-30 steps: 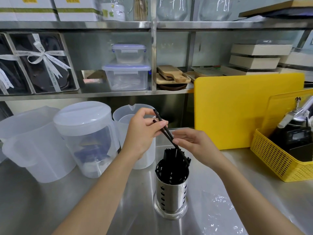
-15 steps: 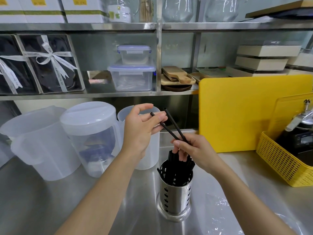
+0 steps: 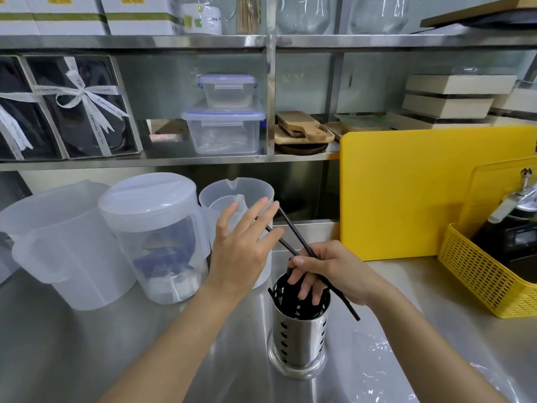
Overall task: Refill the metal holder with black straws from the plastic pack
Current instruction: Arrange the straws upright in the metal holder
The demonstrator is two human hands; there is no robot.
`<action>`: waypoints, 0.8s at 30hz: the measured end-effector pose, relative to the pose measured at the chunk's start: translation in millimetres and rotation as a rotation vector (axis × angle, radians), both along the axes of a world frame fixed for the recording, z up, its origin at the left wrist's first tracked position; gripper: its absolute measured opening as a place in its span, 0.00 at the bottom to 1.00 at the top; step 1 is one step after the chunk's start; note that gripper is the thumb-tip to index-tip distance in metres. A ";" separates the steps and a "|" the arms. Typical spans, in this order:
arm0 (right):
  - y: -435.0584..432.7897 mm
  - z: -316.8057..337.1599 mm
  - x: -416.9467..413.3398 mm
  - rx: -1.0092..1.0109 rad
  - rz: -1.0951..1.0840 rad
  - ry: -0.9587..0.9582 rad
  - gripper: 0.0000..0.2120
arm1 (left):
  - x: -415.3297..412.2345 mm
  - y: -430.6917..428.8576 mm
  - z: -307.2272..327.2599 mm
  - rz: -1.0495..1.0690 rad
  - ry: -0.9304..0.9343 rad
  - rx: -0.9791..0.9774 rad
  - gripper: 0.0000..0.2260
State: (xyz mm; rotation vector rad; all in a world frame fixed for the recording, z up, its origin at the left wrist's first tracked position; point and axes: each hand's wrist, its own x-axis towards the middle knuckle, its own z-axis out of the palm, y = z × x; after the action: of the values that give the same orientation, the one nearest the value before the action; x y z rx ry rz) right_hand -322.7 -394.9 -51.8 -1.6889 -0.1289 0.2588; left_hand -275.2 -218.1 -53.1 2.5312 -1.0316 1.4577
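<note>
1. Head view: right hand [image 3: 334, 266] grips two tilted black straws [image 3: 296, 233] above the metal holder [image 3: 299, 341], lower centre.
2. Left hand [image 3: 244, 245], fingers straight, touches their upper ends.
3. Metal holder stands on the tabletop [image 3: 87, 359].

Left hand [image 3: 244, 248], right hand [image 3: 334, 266]: bare. Forearms bare down to the edge of view. Fingernails short, plain.

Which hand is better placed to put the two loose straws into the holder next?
Right. The right hand grips both loose straws just above the holder, with its fingertips at the rim. The left hand is open, fingers straight, gripping nothing.
</note>
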 end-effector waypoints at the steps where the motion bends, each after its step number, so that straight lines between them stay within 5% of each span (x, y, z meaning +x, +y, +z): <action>1: -1.0 0.2 0.0 0.020 -0.023 0.003 0.09 | 2.7 2.5 -0.5 -0.009 -0.020 -0.006 0.08; 5: -13.0 3.0 1.1 0.030 -0.246 -0.065 0.11 | 17.6 19.7 -12.8 -0.022 0.140 -0.109 0.09; 10: -25.7 4.6 1.9 0.251 -0.358 -0.183 0.10 | 4.4 21.3 -15.3 0.011 0.819 -0.490 0.07; 24: -4.9 18.6 3.6 0.325 -0.372 -0.370 0.08 | -14.1 -3.6 -20.3 -0.201 1.083 -0.446 0.08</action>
State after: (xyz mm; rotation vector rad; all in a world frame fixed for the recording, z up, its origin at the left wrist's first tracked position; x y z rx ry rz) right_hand -319.1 -399.8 -33.2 -1.3887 -0.1212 -0.3403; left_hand -289.3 -221.7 -73.4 2.2237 -0.6144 0.1028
